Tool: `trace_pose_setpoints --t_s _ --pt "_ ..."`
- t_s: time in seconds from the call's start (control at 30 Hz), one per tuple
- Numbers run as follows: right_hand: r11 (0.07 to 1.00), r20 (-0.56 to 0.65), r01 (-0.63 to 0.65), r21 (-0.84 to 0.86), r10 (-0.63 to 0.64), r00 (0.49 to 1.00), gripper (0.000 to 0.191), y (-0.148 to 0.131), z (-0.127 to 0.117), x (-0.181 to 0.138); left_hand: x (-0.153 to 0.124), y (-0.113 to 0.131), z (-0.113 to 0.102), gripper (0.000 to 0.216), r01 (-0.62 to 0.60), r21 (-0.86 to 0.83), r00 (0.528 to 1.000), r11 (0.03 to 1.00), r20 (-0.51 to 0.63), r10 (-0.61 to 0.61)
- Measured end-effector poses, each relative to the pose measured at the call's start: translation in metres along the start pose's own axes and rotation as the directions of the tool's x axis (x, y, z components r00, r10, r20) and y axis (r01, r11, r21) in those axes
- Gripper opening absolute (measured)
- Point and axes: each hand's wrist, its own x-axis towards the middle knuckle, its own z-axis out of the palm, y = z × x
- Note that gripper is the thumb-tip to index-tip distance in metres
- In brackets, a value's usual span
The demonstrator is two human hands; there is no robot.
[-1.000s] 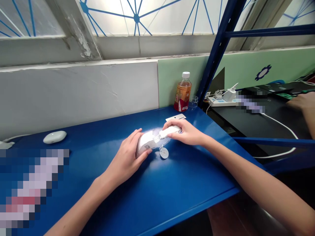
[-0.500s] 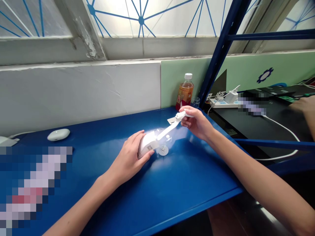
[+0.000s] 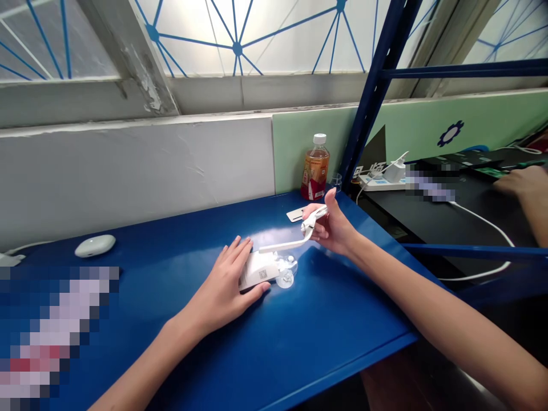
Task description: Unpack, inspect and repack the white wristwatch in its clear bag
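Observation:
A small white folding lamp lies on the blue table, lit and throwing a bright patch on the surface. My left hand presses flat over its base, fingers curled round it. My right hand pinches the end of the lamp's thin white arm, which is swung out and raised toward the right. A small round clear disc lies just right of the base. A white card rests on the table behind my right hand.
An orange drink bottle with a white cap stands at the back by a blue rack post. A white oval case lies far left. Beyond the post, a power strip, cables and another person's hand occupy a black desk.
My right hand has lifted the lamp's arm off the body and swung it up and out to the right. My left hand stayed on the base.

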Motion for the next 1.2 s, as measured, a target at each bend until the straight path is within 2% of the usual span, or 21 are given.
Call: trace_pose_setpoints --t_s 0.17,0.23,0.33,0.47,0.57,0.67,0.77,0.87,0.93,1.0,1.07,1.13,1.2 --pt "1.000 0.095 -0.011 -0.002 0.011 0.995 0.070 0.005 0.004 -0.003 -0.003 0.011 -0.016 0.089 -0.099 -0.078 0.978 0.992 -0.194 0.082" --pt "1.000 0.125 -0.009 -0.015 0.011 0.992 0.071 0.006 0.007 -0.005 -0.004 0.019 -0.025 0.079 -0.194 -0.139 0.953 0.971 -0.261 0.153" --pt "0.999 0.162 0.032 -0.036 -0.025 0.986 0.071 0.009 0.012 -0.009 -0.004 0.034 -0.035 0.052 -0.321 -0.308 0.927 0.896 -0.298 0.230" --pt "0.994 0.156 0.099 -0.046 -0.090 0.984 0.071 0.011 0.024 -0.013 0.000 0.058 -0.041 0.025 -0.185 -0.488 0.982 0.853 -0.111 0.150" --pt "0.991 0.057 0.122 -0.052 -0.119 0.991 0.067 0.010 0.037 -0.010 0.006 0.076 -0.038 0.022 -0.035 -0.620 0.998 0.784 0.024 0.063" --pt "0.993 -0.061 0.086 -0.083 -0.091 0.994 0.063 0.010 0.050 0.000 0.013 0.088 -0.027 0.031 0.113 -0.784 0.993 0.611 0.074 -0.089" --pt "0.986 -0.108 0.075 -0.148 -0.092 0.990 0.056 0.015 0.061 0.015 0.017 0.089 -0.014 0.038 0.196 -0.918 0.971 0.345 0.131 -0.202" --pt "0.960 -0.009 0.115 -0.256 -0.121 0.993 0.052 0.022 0.065 0.025 0.017 0.084 -0.008 0.035 0.203 -0.977 0.958 0.062 0.184 -0.222" --pt "0.920 0.072 0.185 -0.345 -0.170 0.983 0.048 0.026 0.063 0.026 0.016 0.080 -0.007 0.035 0.192 -0.979 0.962 -0.071 0.202 -0.182" --pt "0.887 0.111 0.235 -0.397 -0.208 0.972 0.044 0.028 0.060 0.023 0.015 0.079 -0.007 0.037 0.196 -0.968 0.968 -0.155 0.217 -0.127" --pt "0.919 0.094 0.213 -0.332 -0.193 0.977 0.043 0.027 0.057 0.017 0.015 0.080 -0.005 0.038 0.209 -0.958 0.970 -0.198 0.229 -0.084" --pt "0.988 0.142 0.085 -0.128 -0.066 0.988 0.045 0.025 0.057 0.011 0.015 0.082 -0.002 0.039 0.231 -0.948 0.967 -0.218 0.248 -0.051" --pt "0.992 0.279 -0.110 0.067 0.088 0.956 0.049 0.022 0.058 0.006 0.016 0.083 0.001 0.040 0.258 -0.939 0.961 -0.227 0.275 -0.043"
